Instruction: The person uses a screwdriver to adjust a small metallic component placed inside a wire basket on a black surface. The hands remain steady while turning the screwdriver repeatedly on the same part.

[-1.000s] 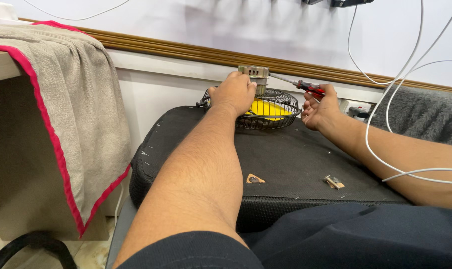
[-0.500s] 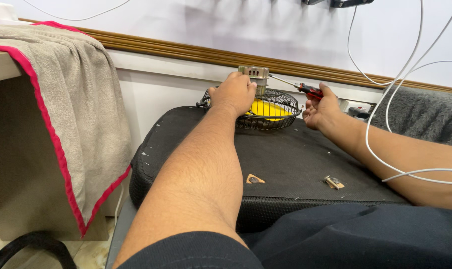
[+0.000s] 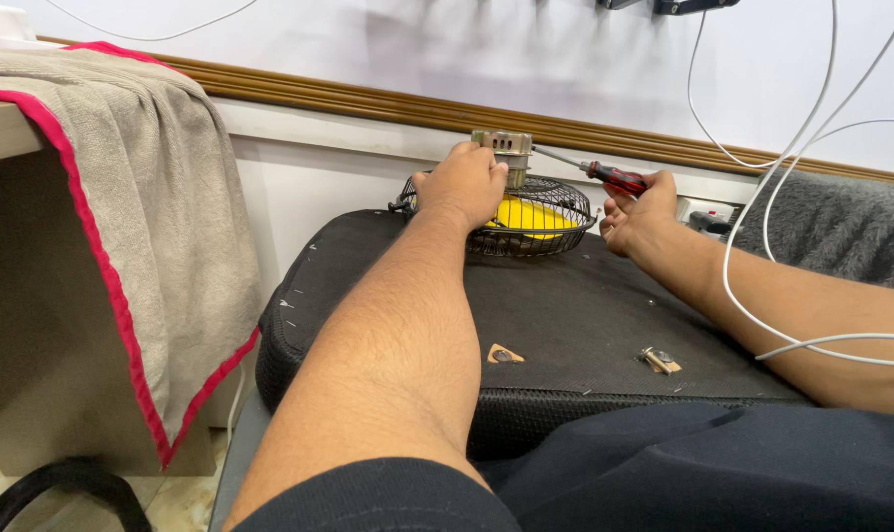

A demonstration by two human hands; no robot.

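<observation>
Small fan motor (image 3: pixel 503 148) atop a black wire fan cage (image 3: pixel 535 222) with yellow blades (image 3: pixel 530 214), on a black padded case (image 3: pixel 565 325), left hand (image 3: pixel 462 182) with grip closed on the motor, right hand (image 3: pixel 639 212) pinching a red-handled screwdriver (image 3: pixel 614 178), tip at the motor, white cables (image 3: pixel 762 296) over right forearm.

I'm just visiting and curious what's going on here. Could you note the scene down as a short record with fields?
Left hand: rests on the motor atop a small fan with a black wire cage and yellow blades
Right hand: grip closed on a red-handled screwdriver, tip pointed at the motor
Surface: black padded case
Loose parts: two small metal pieces on the case
Nearby: grey towel with red edging, white cables
</observation>
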